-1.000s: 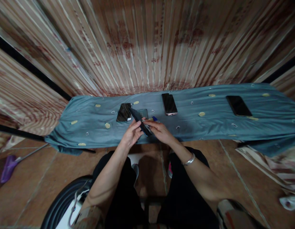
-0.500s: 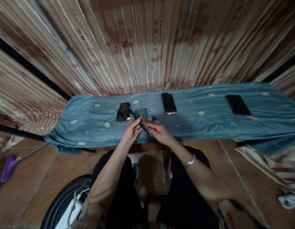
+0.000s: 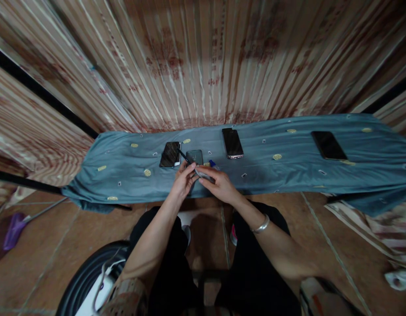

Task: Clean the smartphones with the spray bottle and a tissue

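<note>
My left hand point(image 3: 183, 181) is closed around the near part of a dark, slim phone point(image 3: 186, 156), seen almost edge-on and tilted up to the left. My right hand point(image 3: 218, 183) pinches a thin greyish piece point(image 3: 204, 174), cloth or film, I cannot tell which, against the phone's near end. That end is hidden by the fingers. Just beyond my hands lies a grey-green phone point(image 3: 194, 157). A small thing with a blue end point(image 3: 212, 163) lies past my right fingers, partly covered. Left of these, a black phone point(image 3: 169, 153) overlaps a white-edged phone point(image 3: 177, 160).
A teal patterned cloth point(image 3: 262, 173) covers the long narrow table. Stacked dark phones point(image 3: 232, 142) lie right of centre, and another black phone point(image 3: 328, 145) lies farther right. Striped curtains point(image 3: 196, 66) hang behind. On the floor are a black round tub point(image 3: 78, 272) and a purple broom point(image 3: 15, 230).
My right hand has moved slightly up and left along the phone, now covering its near end. The greyish piece has shifted with it. My left hand has barely moved.
</note>
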Action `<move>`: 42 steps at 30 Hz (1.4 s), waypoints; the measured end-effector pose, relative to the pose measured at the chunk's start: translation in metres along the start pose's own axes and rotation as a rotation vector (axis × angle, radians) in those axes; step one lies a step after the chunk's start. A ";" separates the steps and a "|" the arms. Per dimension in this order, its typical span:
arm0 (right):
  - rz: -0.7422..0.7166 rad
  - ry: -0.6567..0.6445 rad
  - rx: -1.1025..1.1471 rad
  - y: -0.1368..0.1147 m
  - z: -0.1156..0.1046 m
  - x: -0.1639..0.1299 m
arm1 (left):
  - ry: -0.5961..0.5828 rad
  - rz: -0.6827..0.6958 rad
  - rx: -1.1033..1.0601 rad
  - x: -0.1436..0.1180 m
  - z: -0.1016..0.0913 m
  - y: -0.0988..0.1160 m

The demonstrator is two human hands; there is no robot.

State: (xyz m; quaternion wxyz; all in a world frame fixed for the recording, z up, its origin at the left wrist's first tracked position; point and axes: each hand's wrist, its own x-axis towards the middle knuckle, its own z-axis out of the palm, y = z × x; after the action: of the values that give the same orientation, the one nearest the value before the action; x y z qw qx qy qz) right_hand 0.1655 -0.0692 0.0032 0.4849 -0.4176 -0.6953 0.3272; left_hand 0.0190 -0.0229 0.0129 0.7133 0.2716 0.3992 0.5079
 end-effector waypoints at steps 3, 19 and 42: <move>-0.041 0.007 -0.035 0.000 0.001 0.000 | 0.009 -0.001 -0.007 0.003 0.000 -0.001; 0.104 0.011 -0.186 0.011 -0.015 -0.003 | 0.048 -0.055 -0.103 0.015 0.016 -0.009; 0.297 -0.111 -0.688 0.007 -0.034 -0.012 | 0.050 -0.067 -0.098 0.018 0.042 -0.022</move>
State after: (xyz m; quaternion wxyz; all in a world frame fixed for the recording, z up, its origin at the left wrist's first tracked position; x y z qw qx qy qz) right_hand 0.2018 -0.0754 0.0025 0.2252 -0.6339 -0.7216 0.1635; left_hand 0.0687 -0.0124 0.0124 0.7321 0.2103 0.4004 0.5094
